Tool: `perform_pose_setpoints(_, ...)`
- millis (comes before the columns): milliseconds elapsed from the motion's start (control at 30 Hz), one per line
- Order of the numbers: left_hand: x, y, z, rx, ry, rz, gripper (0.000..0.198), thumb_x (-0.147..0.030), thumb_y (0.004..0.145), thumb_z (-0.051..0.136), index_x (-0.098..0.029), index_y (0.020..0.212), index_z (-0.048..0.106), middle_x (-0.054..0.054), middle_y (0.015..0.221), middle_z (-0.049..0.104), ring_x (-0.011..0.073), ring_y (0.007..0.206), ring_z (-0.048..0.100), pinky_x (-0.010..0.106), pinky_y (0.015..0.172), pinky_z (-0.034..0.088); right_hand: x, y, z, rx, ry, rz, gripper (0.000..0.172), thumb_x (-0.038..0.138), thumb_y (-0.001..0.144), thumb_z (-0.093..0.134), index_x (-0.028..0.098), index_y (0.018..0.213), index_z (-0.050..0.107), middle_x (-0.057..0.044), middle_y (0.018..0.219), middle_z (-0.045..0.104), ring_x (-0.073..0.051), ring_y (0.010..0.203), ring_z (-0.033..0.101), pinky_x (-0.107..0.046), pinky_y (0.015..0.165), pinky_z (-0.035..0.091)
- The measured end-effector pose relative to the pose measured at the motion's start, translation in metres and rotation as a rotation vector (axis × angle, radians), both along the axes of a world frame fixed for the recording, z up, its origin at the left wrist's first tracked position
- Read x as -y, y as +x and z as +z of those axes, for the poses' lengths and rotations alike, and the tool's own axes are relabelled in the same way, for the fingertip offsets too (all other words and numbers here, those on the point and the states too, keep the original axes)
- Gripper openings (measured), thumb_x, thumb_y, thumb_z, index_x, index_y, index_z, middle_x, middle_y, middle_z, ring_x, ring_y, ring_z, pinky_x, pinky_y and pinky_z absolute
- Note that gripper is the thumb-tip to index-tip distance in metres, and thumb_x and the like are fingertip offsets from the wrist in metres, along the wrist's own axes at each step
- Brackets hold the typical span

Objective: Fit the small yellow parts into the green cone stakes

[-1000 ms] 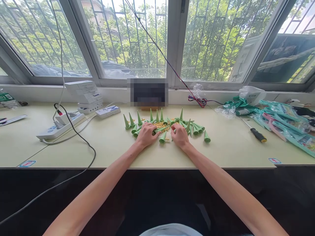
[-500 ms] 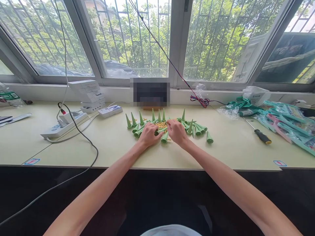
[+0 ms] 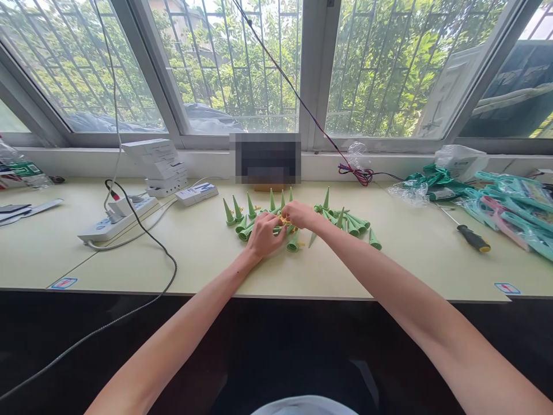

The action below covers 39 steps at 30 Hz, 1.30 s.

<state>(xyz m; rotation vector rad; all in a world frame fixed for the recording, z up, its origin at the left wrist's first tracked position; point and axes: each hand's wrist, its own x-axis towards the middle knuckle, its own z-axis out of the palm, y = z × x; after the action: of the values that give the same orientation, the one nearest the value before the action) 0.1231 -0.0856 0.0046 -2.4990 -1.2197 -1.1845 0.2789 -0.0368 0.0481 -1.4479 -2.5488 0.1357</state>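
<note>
My left hand [image 3: 264,235] rests low over the table with its fingers curled round a green cone [image 3: 277,229], most of which the fingers hide. Just right of it, my right hand [image 3: 300,214] has its fingertips pinched together above small yellow pieces [image 3: 284,220]. What sits in that pinch is too small to make out. Around both hands are several more green cones: some stand point up, like the upright cone [image 3: 250,206] on the left, and others lie on their sides, like the lying cone [image 3: 292,242] in front.
A white power strip [image 3: 116,219] with cables and a stack of white boxes [image 3: 158,167] are on the left. On the right lie a screwdriver [image 3: 473,237] and teal items in plastic bags [image 3: 510,207]. A blurred dark box [image 3: 268,161] stands at the back.
My right hand has shifted slightly left and farther back, its fingertips now closer to my left hand, over the yellow pieces. My left hand stays about where it was.
</note>
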Motion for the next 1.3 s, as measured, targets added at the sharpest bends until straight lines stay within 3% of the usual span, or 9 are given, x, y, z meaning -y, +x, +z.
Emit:
perform_pose_setpoints(200,0.003,0.002,0.001,0.041,0.08,-0.021,0.012,-0.021,0.083,0.056,-0.018,0.073,0.062,0.005,0.075,0.064,0.0211,0.08,0.055,0.037,0.082,0.044,0.001,-0.005,0.002,0.128,-0.078,-0.023,0.016,0.004,0.074,0.059,0.017,0.079,0.066,-0.007,0.093,0.064,-0.012,0.067,0.056,-0.022,0.054,0.032)
perform_pose_setpoints(500,0.004,0.003,0.003,0.076,0.115,-0.079,0.019,-0.02,0.087,0.053,-0.018,0.069,0.058,0.004,0.072,0.062,0.0195,0.075,0.052,0.035,0.076,0.045,-0.002,-0.009,-0.005,0.168,-0.007,0.006,0.013,0.006,0.077,0.058,0.017,0.08,0.061,-0.007,0.09,0.062,-0.015,0.073,0.055,-0.023,0.054,0.03)
perform_pose_setpoints(733,0.008,0.005,0.004,0.099,0.11,-0.176,0.015,-0.018,0.088,0.052,-0.018,0.073,0.055,0.003,0.07,0.059,0.0164,0.068,0.051,0.029,0.065,0.044,-0.001,0.004,-0.008,-0.135,0.144,-0.003,0.011,0.015,0.09,0.047,0.017,0.088,0.057,-0.007,0.088,0.061,-0.015,0.071,0.05,-0.023,0.058,0.033)
perform_pose_setpoints(933,0.012,0.006,0.0,0.012,0.023,-0.244,0.014,-0.02,0.088,0.051,-0.018,0.076,0.057,-0.002,0.06,0.054,0.01,0.052,0.046,0.023,0.055,0.037,0.023,0.023,-0.004,-0.417,0.287,0.046,0.016,0.015,0.093,0.042,0.015,0.096,0.058,-0.007,0.086,0.061,-0.016,0.073,0.053,-0.025,0.066,0.038)
perform_pose_setpoints(1067,0.013,0.006,-0.001,-0.041,0.004,-0.251,0.02,-0.025,0.089,0.051,-0.018,0.073,0.059,-0.003,0.055,0.052,0.0096,0.049,0.045,0.023,0.054,0.037,0.043,0.032,-0.019,-0.53,0.379,0.052,0.024,0.02,0.097,0.039,0.017,0.107,0.062,-0.008,0.095,0.062,-0.016,0.074,0.056,-0.027,0.069,0.041)
perform_pose_setpoints(1300,0.014,0.008,0.0,-0.042,-0.039,-0.241,0.03,-0.029,0.092,0.048,-0.017,0.066,0.058,-0.004,0.051,0.046,0.0089,0.046,0.039,0.023,0.052,0.034,0.061,0.05,-0.057,-0.714,0.477,-0.075,0.027,0.031,0.098,0.041,0.018,0.097,0.064,-0.008,0.088,0.063,-0.018,0.074,0.057,-0.029,0.069,0.044)
